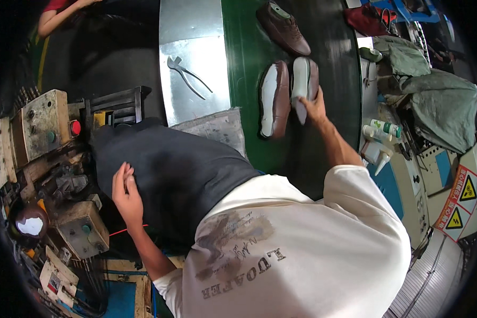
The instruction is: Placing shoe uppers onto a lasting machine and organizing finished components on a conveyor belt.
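Observation:
My right hand (314, 108) reaches out over the green belt and grips the near end of a brown shoe (302, 79), its pale underside partly showing. Just left of it another brown shoe (274, 100) lies on its side, white underside turned to the left. Farther off, a dark brown lace-up shoe (283, 29) rests on the belt, with a greenish insert in its opening. My left hand (126, 193) hangs beside my dark-trousered leg, fingers loosely extended and holding nothing.
Pincers (188, 77) lie on a metal plate (191, 21) left of the belt (244, 69). Worn machinery with a red button (75, 127) stands at left. Bottles (385, 128) and a cloth-covered machine (442, 106) are at right. Another person's arm (61, 17) shows at far left.

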The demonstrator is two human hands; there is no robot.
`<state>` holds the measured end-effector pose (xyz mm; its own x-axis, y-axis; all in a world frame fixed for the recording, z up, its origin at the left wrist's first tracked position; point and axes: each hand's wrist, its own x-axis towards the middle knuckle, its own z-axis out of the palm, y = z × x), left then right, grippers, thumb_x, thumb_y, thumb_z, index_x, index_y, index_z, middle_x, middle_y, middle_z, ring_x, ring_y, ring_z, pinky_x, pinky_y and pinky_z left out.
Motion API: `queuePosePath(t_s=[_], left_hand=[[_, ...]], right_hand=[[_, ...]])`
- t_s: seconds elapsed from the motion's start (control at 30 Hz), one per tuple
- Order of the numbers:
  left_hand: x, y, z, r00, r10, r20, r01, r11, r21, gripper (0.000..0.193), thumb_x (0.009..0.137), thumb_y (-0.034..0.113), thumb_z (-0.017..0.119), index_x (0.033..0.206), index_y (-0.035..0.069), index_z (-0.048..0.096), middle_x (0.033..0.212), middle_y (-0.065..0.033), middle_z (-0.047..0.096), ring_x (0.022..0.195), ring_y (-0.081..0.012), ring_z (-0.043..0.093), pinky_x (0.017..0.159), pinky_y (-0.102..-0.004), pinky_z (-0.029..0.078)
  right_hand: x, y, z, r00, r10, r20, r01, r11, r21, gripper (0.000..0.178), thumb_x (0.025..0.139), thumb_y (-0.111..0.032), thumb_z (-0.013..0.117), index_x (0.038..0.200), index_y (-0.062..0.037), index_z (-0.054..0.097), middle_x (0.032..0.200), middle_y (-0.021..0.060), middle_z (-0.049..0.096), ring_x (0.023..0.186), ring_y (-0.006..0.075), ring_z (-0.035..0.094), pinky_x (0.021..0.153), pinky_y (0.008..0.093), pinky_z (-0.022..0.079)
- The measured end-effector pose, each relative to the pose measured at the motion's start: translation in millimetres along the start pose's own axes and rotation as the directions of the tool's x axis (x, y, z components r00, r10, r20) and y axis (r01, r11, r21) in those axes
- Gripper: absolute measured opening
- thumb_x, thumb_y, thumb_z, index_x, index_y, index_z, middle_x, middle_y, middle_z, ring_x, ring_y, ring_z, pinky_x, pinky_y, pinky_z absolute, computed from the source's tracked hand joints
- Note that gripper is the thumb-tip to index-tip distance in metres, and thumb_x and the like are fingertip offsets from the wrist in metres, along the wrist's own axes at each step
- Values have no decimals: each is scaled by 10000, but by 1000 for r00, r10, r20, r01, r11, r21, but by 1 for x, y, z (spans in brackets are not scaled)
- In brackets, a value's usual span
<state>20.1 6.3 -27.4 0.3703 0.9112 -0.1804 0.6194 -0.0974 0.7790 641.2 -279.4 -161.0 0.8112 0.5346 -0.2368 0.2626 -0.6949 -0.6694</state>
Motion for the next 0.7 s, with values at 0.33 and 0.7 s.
queuePosePath(t_s=[0.33, 0.7], left_hand=[[92, 131, 81, 962, 258, 89, -151, 774, -615, 778, 1001, 116, 731, 1664, -29, 351, 1570, -249, 542, 1479, -344, 524, 1173, -461, 477], [33, 57, 3, 913, -230, -336, -104, 665, -740, 413, 1165, 216, 525, 1445, -81, 584, 1320, -134, 691, 1169, -186, 644, 1033, -357, 508]], right_hand=[[-20, -287, 38, 882, -405, 240, 170, 749, 640, 945, 954, -303, 839, 1667, 30, 316, 1590, 212, 508, 1436, 299, 527, 1216, 426, 417], [-193, -456, 227, 572, -410, 710, -328, 679, 657, 488, 1155, -368, 576, 1355, 70, 659, 1174, 124, 737, 1068, 171, 676, 915, 325, 561]])
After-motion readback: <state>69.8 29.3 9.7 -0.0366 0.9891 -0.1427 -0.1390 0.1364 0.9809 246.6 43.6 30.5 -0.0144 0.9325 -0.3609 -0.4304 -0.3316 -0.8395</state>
